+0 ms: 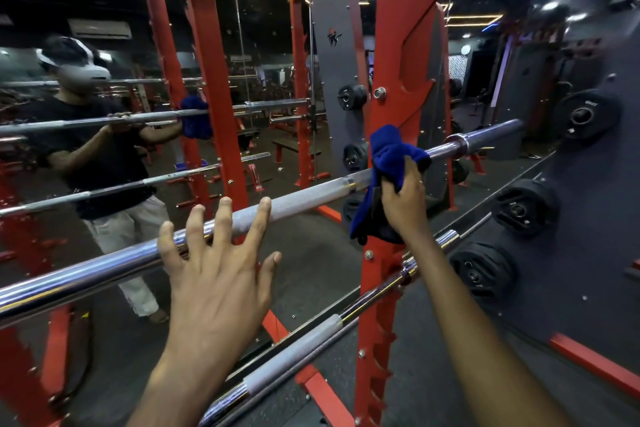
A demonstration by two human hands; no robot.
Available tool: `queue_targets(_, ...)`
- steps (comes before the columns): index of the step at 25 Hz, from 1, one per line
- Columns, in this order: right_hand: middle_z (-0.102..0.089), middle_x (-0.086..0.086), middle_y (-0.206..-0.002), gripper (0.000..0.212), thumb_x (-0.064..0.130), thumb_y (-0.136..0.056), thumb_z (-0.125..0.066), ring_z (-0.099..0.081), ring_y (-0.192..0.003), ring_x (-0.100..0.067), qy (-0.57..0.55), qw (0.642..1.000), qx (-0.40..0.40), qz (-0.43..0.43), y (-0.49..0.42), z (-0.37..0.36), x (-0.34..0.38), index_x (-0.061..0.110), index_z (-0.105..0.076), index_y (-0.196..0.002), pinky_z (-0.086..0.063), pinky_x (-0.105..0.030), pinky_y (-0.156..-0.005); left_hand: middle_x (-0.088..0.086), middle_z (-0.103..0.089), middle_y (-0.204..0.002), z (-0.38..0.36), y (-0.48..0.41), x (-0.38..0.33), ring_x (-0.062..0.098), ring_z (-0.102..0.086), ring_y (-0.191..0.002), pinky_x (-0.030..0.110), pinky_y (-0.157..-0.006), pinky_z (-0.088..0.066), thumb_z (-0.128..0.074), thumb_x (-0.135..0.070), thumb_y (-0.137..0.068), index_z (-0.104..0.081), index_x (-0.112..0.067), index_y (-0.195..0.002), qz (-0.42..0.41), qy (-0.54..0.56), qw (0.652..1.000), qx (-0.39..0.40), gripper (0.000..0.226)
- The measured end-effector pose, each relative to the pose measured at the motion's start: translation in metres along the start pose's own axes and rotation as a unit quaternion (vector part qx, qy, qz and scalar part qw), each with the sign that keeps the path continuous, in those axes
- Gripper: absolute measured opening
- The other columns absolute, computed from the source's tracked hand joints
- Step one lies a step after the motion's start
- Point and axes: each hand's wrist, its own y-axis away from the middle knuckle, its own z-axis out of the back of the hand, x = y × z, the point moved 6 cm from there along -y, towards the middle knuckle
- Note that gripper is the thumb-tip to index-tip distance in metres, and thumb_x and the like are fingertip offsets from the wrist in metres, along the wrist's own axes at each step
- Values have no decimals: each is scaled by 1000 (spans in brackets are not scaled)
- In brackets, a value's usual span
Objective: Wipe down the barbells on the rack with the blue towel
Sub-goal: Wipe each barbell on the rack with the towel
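The left hand [214, 274] is nearest, with its fingers straight and spread wide. They lie over the upper barbell [294, 199] where the smooth part meets the rough grip part, and they are not closed around it. This barbell runs from near left to far right across the rack.

Further right on it, the blue towel [388, 163] is bunched on the bar just in front of the red rack post [381, 288]. The right hand [405, 198] grips the towel with curled fingers, and a loose end hangs down below the bar. A lower barbell [311, 340] lies under it, nearer to the floor.

I think the main risk is that hanging end. If the hand slides to the right, the cloth may catch on the teeth of the post and be pulled out of the grip. The knuckles may also hit the post, which is very close. Because the left hand does not hold the bar, the bar may roll under a strong wipe.

Weight plates [524, 206] hang at the right, and a mirror [104, 149] is on the far left.
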Motion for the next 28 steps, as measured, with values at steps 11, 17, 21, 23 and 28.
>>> queue_targets(11,-56,-22,-125,31,15,-90,-58,-54,-120,-44,241,958,142,-66,-69,39,-7,5,-52,-119,-44,-47,-97,19,-4,-167,-40,-99,-134,42,-33,-140,53,-109,-30,-39,-60,-100,8,-34,-160,-147,-7,978,148,81)
queue_targets(17,-64,-9,-101,34,9,-91,-70,-59,-95,-20,-88,964,150,-201,-116,56,-79,8,-58,-122,-49,-21,-71,15,-18,-165,-63,-136,-169,39,-40,-138,48,-104,-40,-35,-61,-101,8,-36,-160,-207,-4,964,168,77)
queue_targets(21,-67,-10,-106,38,17,-76,-62,-62,-100,-33,30,997,-1,-66,-120,77,-98,19,-62,-113,-50,-41,-87,13,-42,-155,-69,-128,-169,35,-56,-122,45,-91,-48,-24,-68,-95,-13,-34,-161,-193,-17,977,87,75)
queue_targets(23,-67,-5,-115,51,24,-69,-57,-62,-109,-28,24,997,32,66,-106,64,-80,22,-67,-119,-49,-45,-98,10,-49,-149,-67,-129,-171,32,-58,-120,44,-88,-47,-12,-71,-92,-18,-36,-160,-171,-8,982,79,77)
queue_targets(28,-52,5,-150,67,30,-78,-53,-45,-142,-16,28,970,143,194,-76,44,-85,28,-55,-145,-28,-44,-118,3,-53,-144,-65,-145,-189,32,-55,-126,44,-93,-45,-11,-66,-101,-22,-42,-158,-137,49,985,92,63)
